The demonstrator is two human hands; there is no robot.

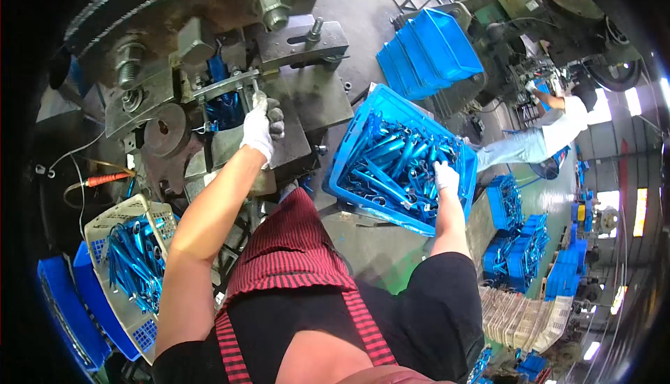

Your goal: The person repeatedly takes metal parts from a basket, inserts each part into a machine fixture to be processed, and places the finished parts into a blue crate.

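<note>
My left hand [262, 126], in a white glove with grey-stained fingertips, is at the metal fixture of a press [227, 87]. Its fingers are curled round the lower end of a short metal rod [257, 93]. Beside it, shiny blue metal [225, 110] shows inside the fixture. To the right, a blue crate [356, 206] is piled with long, shiny blue metal parts [394, 153]. My right hand [446, 176], also white-gloved, reaches over the crate's right side onto the parts. Its fingers look bent together; what they hold, if anything, is hidden.
A cream basket [130, 209] of blue parts stands at lower left beside blue bins [73, 314]. Nested blue crates [429, 56] lie behind the full crate. At right a co-worker [558, 129] stands at another machine, near more filled crates [516, 262].
</note>
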